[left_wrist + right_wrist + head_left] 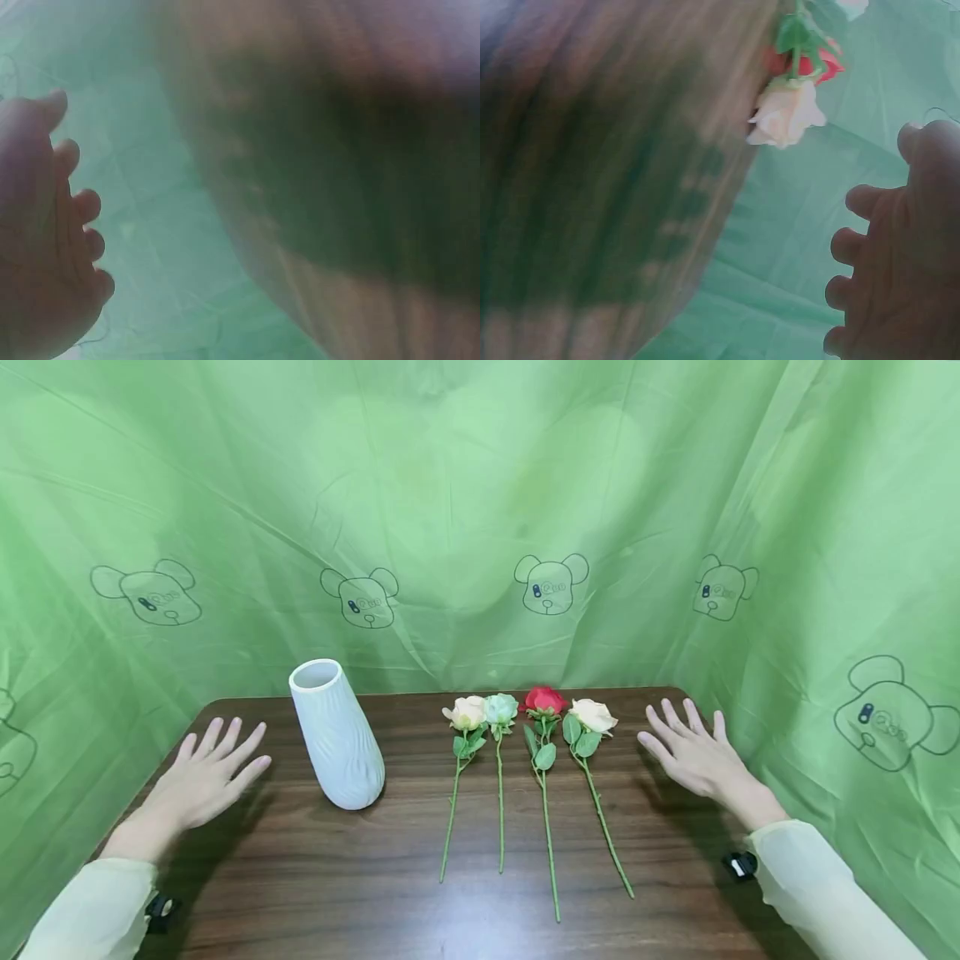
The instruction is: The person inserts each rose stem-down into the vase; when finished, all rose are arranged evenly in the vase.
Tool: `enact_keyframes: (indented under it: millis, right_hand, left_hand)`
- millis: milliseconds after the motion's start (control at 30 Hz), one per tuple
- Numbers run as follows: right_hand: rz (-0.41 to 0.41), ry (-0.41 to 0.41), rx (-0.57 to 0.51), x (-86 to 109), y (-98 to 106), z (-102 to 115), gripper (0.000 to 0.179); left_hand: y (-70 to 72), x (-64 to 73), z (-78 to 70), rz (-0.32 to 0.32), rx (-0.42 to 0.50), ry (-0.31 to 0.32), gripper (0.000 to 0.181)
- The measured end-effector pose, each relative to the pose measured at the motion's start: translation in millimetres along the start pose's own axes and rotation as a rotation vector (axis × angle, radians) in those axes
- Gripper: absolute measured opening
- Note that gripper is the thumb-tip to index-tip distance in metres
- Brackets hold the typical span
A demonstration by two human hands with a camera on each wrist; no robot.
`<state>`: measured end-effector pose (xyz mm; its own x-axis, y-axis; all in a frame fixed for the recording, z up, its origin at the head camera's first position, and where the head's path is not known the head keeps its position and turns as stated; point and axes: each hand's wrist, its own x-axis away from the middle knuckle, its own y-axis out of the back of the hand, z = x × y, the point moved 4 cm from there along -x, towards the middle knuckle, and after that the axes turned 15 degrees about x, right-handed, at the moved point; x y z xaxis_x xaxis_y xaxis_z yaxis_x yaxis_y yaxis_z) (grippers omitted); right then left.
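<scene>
My left hand (206,781) hovers over the left side of the table, fingers spread, holding nothing. To its right stands a white vase (339,739) with a wavy surface. Four would be several: artificial roses lie in a row, stems toward me: a cream rose (467,713), a pale green rose (500,710), a red rose (545,700) and a white rose (594,716). My right hand (697,756), fingers also spread, is over the right side, nearest the white rose, apart from it. The right wrist view shows that pale bloom (786,114) beyond the fingertips.
The dark wooden table (337,885) ends at a green curtain (480,527) with printed bear heads, which hangs behind and on both sides. Small black devices are on both wrists, the left device (161,910) and the right device (741,864).
</scene>
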<state>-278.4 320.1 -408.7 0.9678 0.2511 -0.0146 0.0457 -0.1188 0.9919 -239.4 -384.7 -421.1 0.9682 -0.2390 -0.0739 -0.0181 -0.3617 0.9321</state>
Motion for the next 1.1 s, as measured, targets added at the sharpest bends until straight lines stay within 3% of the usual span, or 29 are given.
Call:
enact_keyframes:
  millis: [233,367,467,600,767,1033,1100]
  right_hand:
    - [-0.015,0.005,-0.133,5.1,29,10,0.072]
    - [-0.005,0.002,-0.224,6.6,37,15,0.076]
    - [-0.001,0.007,-0.274,7.7,40,18,0.087]
    - [-0.013,0.039,-0.32,9.0,39,22,0.11]
    - [-0.041,0.083,-0.382,6.7,28,28,0.128]
    - [-0.021,0.077,-0.529,-2.2,-2,44,0.116]
    - [0.022,0.078,-0.621,-5.2,-9,49,0.109]
  left_hand:
    - [31.3,-4.4,-22.5,0.015,0.304,0.022,0.088]
    - [40.5,-6.9,-39.7,-0.015,0.404,-0.009,0.106]
    - [36.9,-10.1,-50.9,-0.029,0.514,-0.041,0.115]
    - [26.9,-17.3,-61.1,-0.041,0.636,-0.1,0.113]
    - [12.2,-24.1,-66.7,-0.087,0.709,-0.148,0.114]
    - [-6.6,-33.6,-73.6,-0.068,0.951,-0.227,0.102]
    - [-9.7,-34.6,-73.6,-0.059,0.984,-0.242,0.102]
